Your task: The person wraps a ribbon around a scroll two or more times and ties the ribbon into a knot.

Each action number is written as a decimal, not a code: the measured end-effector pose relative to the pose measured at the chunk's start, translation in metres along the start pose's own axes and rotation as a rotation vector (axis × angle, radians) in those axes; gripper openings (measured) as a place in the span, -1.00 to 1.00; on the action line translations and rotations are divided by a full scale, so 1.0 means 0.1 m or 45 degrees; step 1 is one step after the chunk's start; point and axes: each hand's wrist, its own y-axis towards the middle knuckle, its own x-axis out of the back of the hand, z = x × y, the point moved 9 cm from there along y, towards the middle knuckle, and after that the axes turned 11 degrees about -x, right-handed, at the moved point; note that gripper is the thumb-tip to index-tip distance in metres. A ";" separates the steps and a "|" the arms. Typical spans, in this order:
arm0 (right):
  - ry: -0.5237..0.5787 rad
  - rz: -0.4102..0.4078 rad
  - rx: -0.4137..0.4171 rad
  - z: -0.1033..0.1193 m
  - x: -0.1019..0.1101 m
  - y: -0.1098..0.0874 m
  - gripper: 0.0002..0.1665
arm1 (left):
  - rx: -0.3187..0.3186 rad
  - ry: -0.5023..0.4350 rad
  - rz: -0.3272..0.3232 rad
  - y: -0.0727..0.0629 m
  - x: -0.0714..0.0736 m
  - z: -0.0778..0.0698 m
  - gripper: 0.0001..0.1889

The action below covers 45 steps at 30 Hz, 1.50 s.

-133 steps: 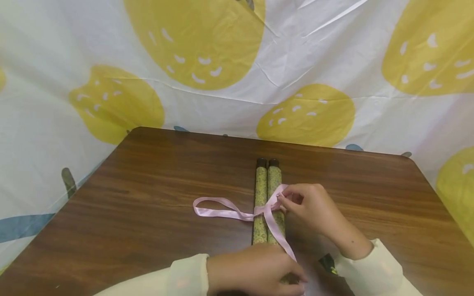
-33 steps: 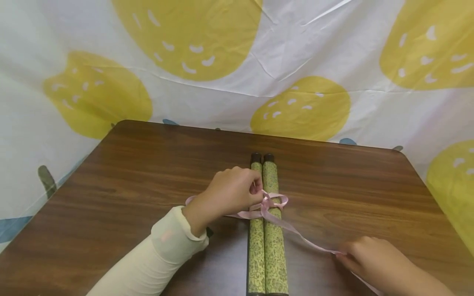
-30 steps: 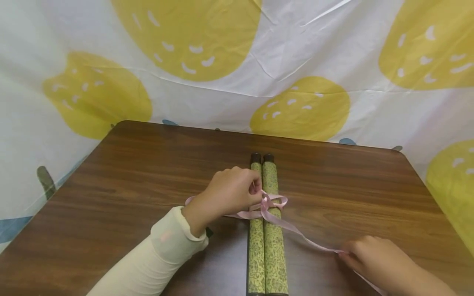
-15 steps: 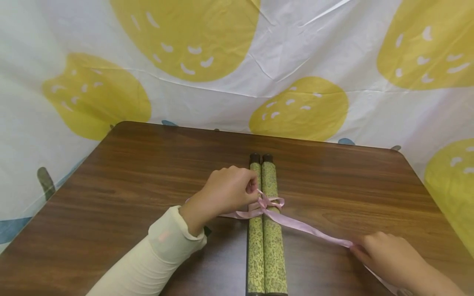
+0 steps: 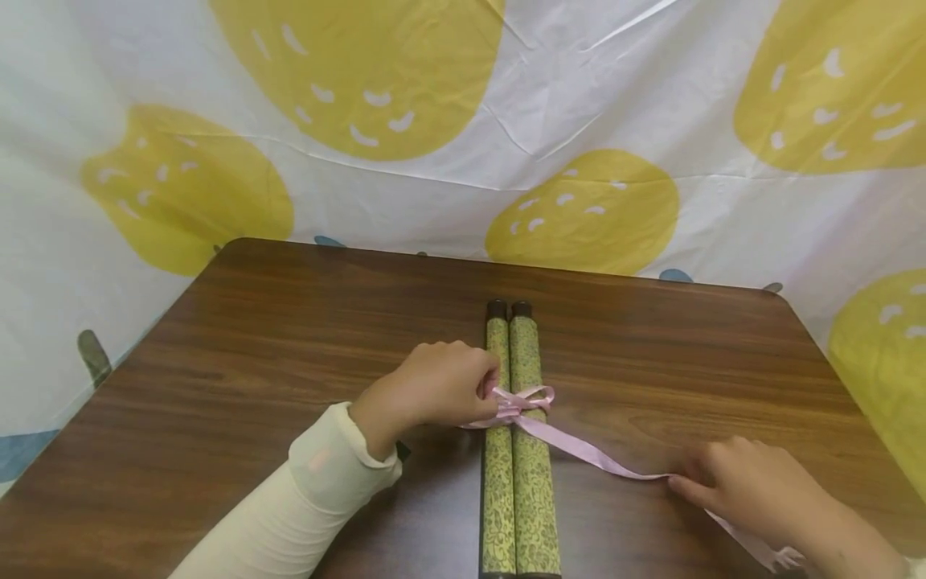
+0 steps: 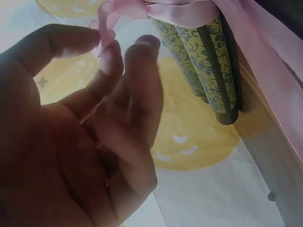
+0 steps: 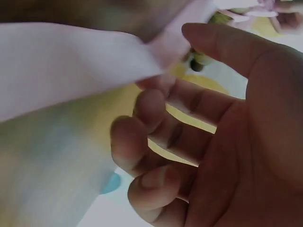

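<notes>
Two scrolls (image 5: 534,482) in green-gold patterned cloth, with dark end knobs, lie side by side on the table. A pink ribbon (image 5: 571,444) wraps round both and forms a bow with a small loop on the right. My left hand (image 5: 434,384) pinches the ribbon on the bow's left side between thumb and index finger, as the left wrist view shows. To the right, my right hand (image 5: 760,486) is at the ribbon's long tail. In the right wrist view its thumb stands apart from the index finger, and the ribbon (image 7: 71,66) lies against the index fingertip.
The brown wooden table (image 5: 325,322) extends round the scrolls on both sides. Behind it hangs a white curtain (image 5: 405,201) with large yellow fruit prints. A small dark object (image 5: 403,452) shows at the left cuff.
The bow has drawn tighter and its left loop has shrunk. My left hand has dipped slightly. My right hand first pulled the tail outward; now the tail sags and the thumb has lifted off.
</notes>
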 end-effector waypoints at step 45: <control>0.748 -0.004 0.457 1.22 0.26 0.95 -0.90 | -0.240 0.218 -0.131 0.26 -0.32 -0.47 -0.94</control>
